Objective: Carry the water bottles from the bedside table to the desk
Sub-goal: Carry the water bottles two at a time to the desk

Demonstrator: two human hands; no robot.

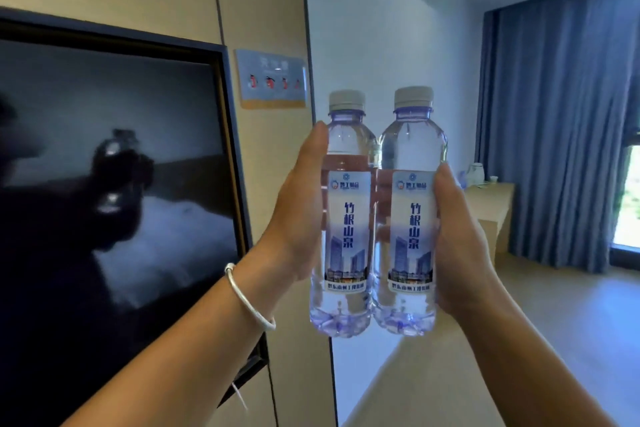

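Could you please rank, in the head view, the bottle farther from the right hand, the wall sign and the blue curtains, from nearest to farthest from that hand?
From the right hand:
1. The clear plastic water bottle with a grey cap, gripped by the left hand, just beyond the bottle the right hand grips.
2. The small blue-and-orange wall sign, up-left beside the television.
3. The blue curtains, across the room by the window.

Two clear water bottles stand side by side at the frame's centre. The left bottle (347, 218) and the right bottle (412, 215) each carry a white-and-blue label with "竹根山泉" printed vertically in large blue characters; the smaller lines above and below are too blurred. A wall sign (272, 79), centre-left, has unreadable lettering.
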